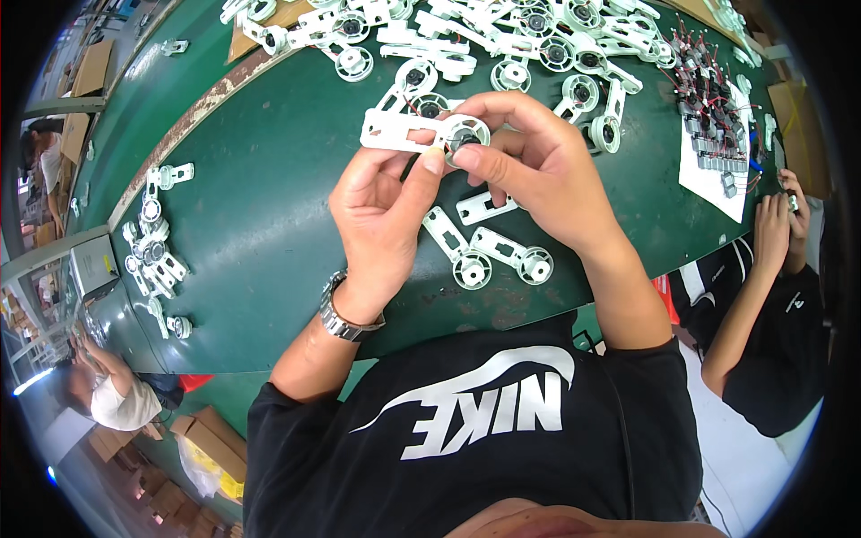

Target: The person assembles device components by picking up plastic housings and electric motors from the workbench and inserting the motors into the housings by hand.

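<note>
Between both hands, above the green table, is a white plastic housing (395, 131) with a flat slotted arm and a round ring end. A small dark motor-like part (464, 139) sits inside the ring. My left hand (384, 202) pinches the housing from below, its thumb near where arm and ring join. On the ring's right side, my right hand (529, 166) grips with thumb and curled fingers at the dark part. Just below my hands lie loose white housings (472, 267), one partly hidden by my right hand.
Many similar white housings (538, 40) are heaped at the table's far side. Small dark motors with red wires (708, 108) cover a white sheet (717, 190) at right, near a co-worker's hands (778, 220). Another cluster of white parts (152, 247) lies at left.
</note>
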{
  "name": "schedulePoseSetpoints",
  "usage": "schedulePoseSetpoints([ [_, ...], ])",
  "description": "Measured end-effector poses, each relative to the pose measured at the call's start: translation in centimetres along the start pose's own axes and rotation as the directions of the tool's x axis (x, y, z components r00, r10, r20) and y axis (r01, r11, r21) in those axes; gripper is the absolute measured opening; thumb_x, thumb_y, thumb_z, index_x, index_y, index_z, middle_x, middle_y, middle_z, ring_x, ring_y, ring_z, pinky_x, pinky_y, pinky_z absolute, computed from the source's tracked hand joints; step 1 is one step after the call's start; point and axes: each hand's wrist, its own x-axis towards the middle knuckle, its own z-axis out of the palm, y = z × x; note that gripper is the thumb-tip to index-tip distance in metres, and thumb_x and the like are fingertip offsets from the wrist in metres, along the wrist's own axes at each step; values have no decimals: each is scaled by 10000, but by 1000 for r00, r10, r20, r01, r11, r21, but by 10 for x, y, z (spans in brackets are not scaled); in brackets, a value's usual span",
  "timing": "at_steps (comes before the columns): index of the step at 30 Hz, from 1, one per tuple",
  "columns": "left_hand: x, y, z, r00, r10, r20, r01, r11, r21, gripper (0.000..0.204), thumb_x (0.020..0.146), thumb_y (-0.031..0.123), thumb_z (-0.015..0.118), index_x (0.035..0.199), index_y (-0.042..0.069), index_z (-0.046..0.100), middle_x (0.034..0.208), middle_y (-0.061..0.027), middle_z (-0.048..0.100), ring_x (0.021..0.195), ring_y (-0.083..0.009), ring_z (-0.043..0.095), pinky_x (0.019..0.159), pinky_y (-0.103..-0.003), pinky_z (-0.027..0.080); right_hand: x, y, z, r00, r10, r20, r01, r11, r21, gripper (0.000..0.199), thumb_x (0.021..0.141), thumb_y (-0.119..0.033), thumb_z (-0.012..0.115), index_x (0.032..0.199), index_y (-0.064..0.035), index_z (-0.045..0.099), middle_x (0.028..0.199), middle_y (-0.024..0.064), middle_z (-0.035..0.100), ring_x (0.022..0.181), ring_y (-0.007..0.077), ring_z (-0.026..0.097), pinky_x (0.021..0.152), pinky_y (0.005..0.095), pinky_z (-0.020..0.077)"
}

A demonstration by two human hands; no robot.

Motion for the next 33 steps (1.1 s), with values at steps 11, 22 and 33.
schedulePoseSetpoints([
  [11, -3, -3, 2, 999, -30, 12, 30, 999, 26, 229, 946, -116, 655, 1161, -40, 674, 1241, -109, 631, 1234, -241, 623, 1034, -355, 503, 1, 9, -9, 998, 50, -23, -49, 998, 37, 243, 875, 13, 787, 1092, 17, 676, 903, 51, 732, 738, 75, 681, 619, 225, 537],
  [22, -7, -8, 5, 994, -109, 16, 109, 994, 12, 232, 971, -79, 657, 1200, -45, 654, 1258, -93, 644, 1178, -195, 648, 969, -305, 531, 2, 23, -2, 985, -77, -157, 64, 994, -84, 180, 857, -4, 813, 992, 5, 694, 810, 10, 706, 655, 13, 586, 596, 199, 479],
  [33, -2, 9, 6, 993, -102, -53, 94, 987, -129, 213, 1011, 13, 636, 1215, -49, 633, 1222, -170, 687, 1113, -254, 697, 977, -423, 613, 3, 7, -1, 999, -8, 47, 8, 1000, 9, 310, 1008, -199, 687, 1264, -25, 694, 912, 24, 693, 751, 73, 638, 649, 228, 541],
])
